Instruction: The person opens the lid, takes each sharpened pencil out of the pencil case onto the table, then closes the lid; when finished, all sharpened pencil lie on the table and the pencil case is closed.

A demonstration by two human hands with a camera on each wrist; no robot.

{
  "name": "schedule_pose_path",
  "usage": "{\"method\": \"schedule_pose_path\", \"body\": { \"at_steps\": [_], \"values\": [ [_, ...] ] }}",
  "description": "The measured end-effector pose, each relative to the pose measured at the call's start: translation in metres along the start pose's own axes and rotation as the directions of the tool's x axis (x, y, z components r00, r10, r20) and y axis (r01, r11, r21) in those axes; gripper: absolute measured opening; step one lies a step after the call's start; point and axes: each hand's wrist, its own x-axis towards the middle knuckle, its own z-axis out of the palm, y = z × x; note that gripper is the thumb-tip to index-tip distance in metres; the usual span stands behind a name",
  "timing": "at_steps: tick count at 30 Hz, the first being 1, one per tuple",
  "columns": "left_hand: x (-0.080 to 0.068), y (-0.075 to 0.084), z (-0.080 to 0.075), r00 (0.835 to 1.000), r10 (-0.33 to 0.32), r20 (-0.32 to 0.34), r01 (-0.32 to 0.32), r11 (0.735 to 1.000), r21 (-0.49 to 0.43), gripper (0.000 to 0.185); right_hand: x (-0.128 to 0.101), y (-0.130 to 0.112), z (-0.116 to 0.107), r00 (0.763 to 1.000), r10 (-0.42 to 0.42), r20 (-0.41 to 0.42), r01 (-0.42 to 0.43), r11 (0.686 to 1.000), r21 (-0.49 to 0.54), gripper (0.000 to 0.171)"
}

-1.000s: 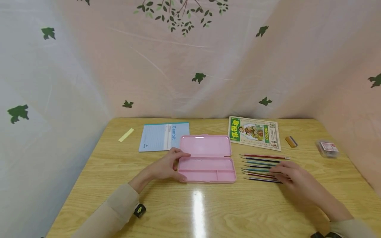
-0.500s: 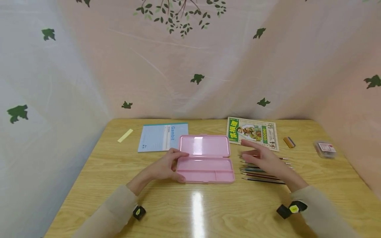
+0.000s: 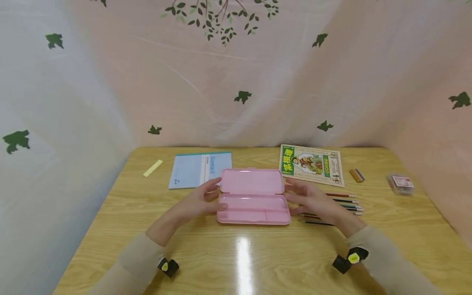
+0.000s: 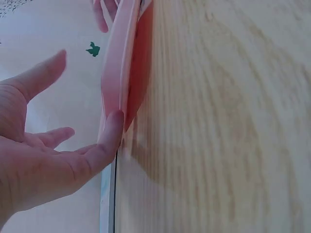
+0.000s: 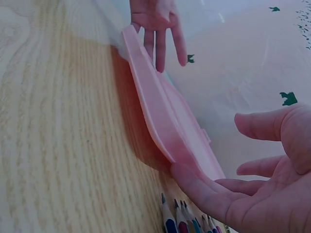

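A pink pencil case point(image 3: 252, 182) stands with its lid folded back, showing a long compartment and a divided front row with nothing in them. At its left end is my left hand point(image 3: 195, 203), fingers spread and mostly straight; in the left wrist view one fingertip touches the case's edge. My right hand point(image 3: 315, 201) is at the opposite end. One of its fingertips meets the case's corner in the right wrist view, the other fingers extended. Several pencils point(image 3: 341, 195) lie in a row under and beside the right hand, which partly hides them; their sharpened tips point(image 5: 168, 218) point towards the case.
Behind the case lie a blue notebook point(image 3: 188, 170) at left and an illustrated booklet point(image 3: 311, 164) at right. A yellow strip point(image 3: 153, 168) is far left. Farther right are a small orange-and-blue object point(image 3: 357, 175) and a clear box point(image 3: 401, 184). A curtain backs the wooden table point(image 3: 199, 262).
My right hand has left the pencils and come over to the case's right end. The left hand has loosened from the case's left end, its fingers now straighter.
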Motion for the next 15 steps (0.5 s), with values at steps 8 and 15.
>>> {"method": "schedule_pose_path", "body": {
  "at_steps": [8, 15],
  "values": [
    [0.002, -0.007, 0.003, 0.997, 0.065, 0.04, -0.065, 0.998, -0.019, 0.108, 0.001, -0.001, 0.005, 0.999, 0.033, -0.015, -0.033, 0.999, -0.04, 0.072],
    [0.005, -0.014, 0.009, 0.995, 0.096, 0.033, -0.096, 0.995, -0.01, 0.122, 0.001, -0.004, 0.006, 1.0, 0.029, -0.001, -0.029, 0.999, -0.019, 0.075]
  ]
}}
